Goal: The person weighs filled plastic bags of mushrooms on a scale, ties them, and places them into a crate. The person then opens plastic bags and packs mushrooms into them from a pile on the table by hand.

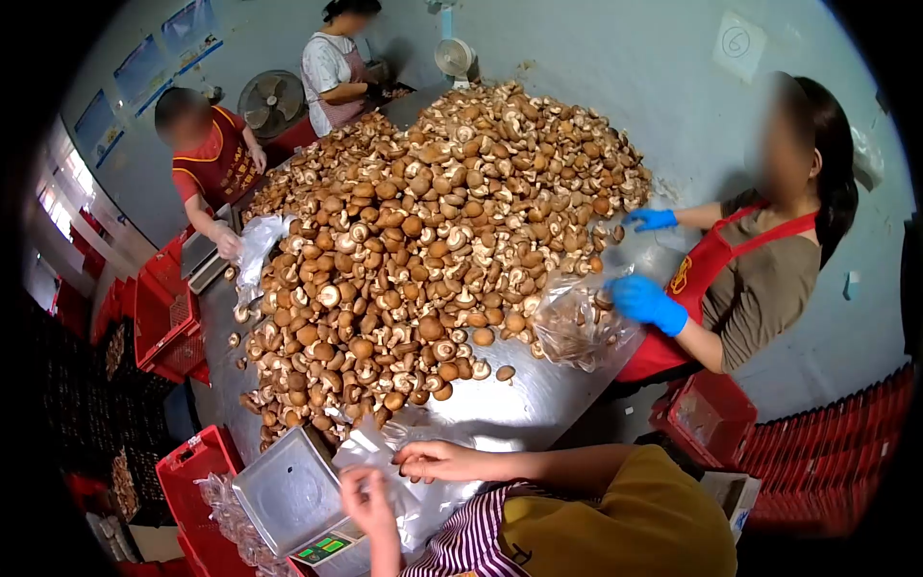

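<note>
At the lower middle, my right hand (440, 462) has its fingers curled on a clear plastic bag (413, 500). My left hand (370, 502) is at the bag's left side, fingers bent together in a pinch on the plastic; the fingertips are partly blurred. The bag looks flat, with no mushrooms visible inside. Just beyond my hands rises a large heap of brown-capped mushrooms (413, 231). To the left of my left hand is a weighing scale (293, 490) with a bare metal pan and a lit green display.
A red crate (197, 462) with filled clear bags stands left of the scale. Across the metal table (510, 404), a co-worker's blue-gloved hand (646, 300) holds a bag of mushrooms (577, 322). Two more people work at the far side. Red crates (832, 452) are stacked at right.
</note>
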A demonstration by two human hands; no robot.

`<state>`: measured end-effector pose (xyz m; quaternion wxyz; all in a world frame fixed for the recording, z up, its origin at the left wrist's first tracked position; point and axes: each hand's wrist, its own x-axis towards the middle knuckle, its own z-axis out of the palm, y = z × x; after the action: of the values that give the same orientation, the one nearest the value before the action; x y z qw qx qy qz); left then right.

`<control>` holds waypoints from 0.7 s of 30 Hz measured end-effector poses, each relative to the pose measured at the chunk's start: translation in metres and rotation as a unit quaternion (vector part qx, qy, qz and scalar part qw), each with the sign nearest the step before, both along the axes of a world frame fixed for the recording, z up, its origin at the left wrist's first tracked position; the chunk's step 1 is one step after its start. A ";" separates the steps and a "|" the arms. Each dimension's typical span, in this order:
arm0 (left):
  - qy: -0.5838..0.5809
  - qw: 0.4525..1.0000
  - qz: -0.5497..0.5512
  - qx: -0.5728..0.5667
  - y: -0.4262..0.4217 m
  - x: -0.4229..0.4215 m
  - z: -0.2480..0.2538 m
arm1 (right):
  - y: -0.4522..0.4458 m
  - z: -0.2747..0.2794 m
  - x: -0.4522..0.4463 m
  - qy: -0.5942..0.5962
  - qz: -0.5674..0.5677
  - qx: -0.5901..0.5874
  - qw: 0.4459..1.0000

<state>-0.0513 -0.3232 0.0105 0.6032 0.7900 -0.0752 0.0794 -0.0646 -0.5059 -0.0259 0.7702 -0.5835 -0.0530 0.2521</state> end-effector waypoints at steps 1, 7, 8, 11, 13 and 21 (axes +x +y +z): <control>-0.117 0.984 -0.047 0.123 -0.017 0.004 -0.003 | -0.008 0.001 0.000 0.020 -0.025 -0.010 0.999; -0.034 0.935 -0.283 0.212 -0.082 0.003 -0.068 | -0.062 -0.071 -0.013 0.119 -0.170 0.021 0.978; -0.017 0.932 -0.308 0.193 -0.086 0.003 -0.073 | -0.073 -0.098 -0.022 0.107 -0.198 0.020 0.974; 0.034 0.933 -0.301 0.194 -0.082 -0.001 -0.095 | -0.097 -0.167 -0.024 0.157 -0.261 0.076 0.949; 0.074 0.940 -0.277 0.184 -0.077 0.000 -0.104 | -0.100 -0.175 -0.024 0.263 -0.293 0.143 0.908; 0.128 0.950 -0.228 0.170 -0.068 0.005 -0.103 | -0.107 -0.167 -0.030 0.303 -0.286 0.128 0.900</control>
<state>-0.0463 -0.3916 -0.0921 0.4666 0.8463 -0.1875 -0.1759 -0.0951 -0.6131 -0.1924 0.8558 -0.3657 0.3201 0.1771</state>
